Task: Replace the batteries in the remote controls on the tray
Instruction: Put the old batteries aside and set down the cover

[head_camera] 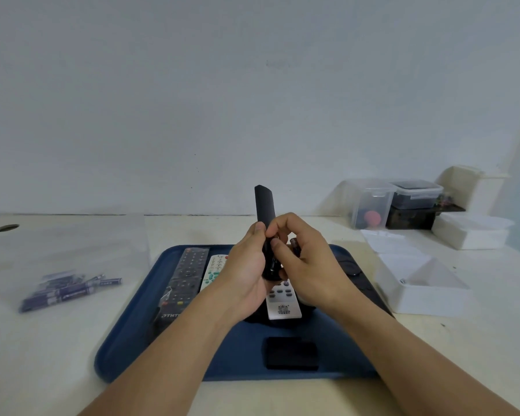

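Nearest the camera, a small black rectangular battery cover [291, 353] lies loose on the dark blue plastic tray [126, 340]. Above the tray, the left hand [246, 274] grips a slim black remote [264, 211] upright, while the right hand [309, 265] fingers [275, 246] pinch at its open compartment with a small dark battery [294, 244] tucked behind them. Best to keep the remote steady over the tray so anything dropped stays inside its rim; free tabletop [282, 397] lies in front, with a white open box [415, 283] close on the right.
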Demonstrator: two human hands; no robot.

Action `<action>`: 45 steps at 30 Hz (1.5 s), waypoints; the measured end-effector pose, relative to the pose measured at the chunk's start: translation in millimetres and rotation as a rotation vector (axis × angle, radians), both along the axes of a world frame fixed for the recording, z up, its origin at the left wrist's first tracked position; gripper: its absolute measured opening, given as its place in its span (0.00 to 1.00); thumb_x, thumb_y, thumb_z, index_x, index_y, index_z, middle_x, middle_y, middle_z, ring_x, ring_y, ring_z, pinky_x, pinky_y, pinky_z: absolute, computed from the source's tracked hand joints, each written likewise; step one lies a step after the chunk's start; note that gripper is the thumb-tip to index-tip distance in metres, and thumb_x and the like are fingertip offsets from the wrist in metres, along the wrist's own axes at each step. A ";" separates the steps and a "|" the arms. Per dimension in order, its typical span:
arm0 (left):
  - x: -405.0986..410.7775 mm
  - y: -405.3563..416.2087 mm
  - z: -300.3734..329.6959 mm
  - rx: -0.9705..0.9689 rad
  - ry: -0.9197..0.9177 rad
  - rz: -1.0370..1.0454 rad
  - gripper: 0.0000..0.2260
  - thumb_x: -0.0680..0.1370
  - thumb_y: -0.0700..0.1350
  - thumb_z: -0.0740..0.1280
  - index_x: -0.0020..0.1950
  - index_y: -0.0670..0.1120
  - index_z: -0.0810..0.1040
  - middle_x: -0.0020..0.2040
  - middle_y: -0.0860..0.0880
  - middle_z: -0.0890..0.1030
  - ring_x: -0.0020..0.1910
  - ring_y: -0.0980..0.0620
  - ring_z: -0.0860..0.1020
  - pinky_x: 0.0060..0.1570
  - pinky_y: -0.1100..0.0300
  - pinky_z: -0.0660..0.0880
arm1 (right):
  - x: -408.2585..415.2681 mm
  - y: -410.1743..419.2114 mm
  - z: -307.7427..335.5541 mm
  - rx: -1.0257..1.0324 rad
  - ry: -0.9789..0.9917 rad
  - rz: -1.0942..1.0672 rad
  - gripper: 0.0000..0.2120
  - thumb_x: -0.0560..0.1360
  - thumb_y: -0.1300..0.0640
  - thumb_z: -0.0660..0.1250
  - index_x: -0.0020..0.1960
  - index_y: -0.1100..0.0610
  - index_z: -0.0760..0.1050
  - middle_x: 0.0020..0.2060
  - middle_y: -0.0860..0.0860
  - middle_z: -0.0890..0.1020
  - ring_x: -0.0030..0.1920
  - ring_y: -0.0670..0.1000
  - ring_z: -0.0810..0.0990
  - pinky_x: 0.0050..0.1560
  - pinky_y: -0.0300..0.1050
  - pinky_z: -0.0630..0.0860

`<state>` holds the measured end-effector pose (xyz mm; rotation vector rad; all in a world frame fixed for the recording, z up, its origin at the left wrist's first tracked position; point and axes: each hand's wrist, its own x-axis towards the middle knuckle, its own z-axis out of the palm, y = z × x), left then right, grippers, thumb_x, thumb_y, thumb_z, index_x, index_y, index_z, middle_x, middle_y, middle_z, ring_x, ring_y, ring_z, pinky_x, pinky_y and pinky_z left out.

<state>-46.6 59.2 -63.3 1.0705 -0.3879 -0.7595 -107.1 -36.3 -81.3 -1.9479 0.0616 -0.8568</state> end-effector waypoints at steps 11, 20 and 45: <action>2.2 -4.7 1.3 -0.129 0.126 0.029 0.18 0.87 0.51 0.54 0.69 0.43 0.74 0.56 0.40 0.84 0.54 0.45 0.85 0.46 0.53 0.84 | -1.2 1.8 0.5 -0.051 0.002 -0.330 0.04 0.74 0.56 0.74 0.48 0.53 0.82 0.37 0.46 0.81 0.32 0.40 0.74 0.35 0.31 0.70; 0.6 -10.4 -5.7 -0.143 0.193 -0.069 0.20 0.87 0.53 0.52 0.69 0.41 0.73 0.57 0.43 0.85 0.54 0.47 0.84 0.57 0.49 0.80 | -11.8 -9.6 12.0 -0.073 0.032 -0.417 0.04 0.75 0.60 0.69 0.46 0.56 0.82 0.38 0.47 0.84 0.34 0.41 0.80 0.38 0.33 0.76; 9.9 -9.1 -4.1 -0.046 -0.122 0.123 0.07 0.82 0.40 0.65 0.59 0.43 0.76 0.34 0.51 0.68 0.27 0.56 0.61 0.22 0.65 0.60 | -63.7 -57.1 41.8 -0.283 0.281 -0.341 0.07 0.76 0.63 0.67 0.46 0.55 0.83 0.38 0.49 0.85 0.41 0.52 0.84 0.44 0.49 0.82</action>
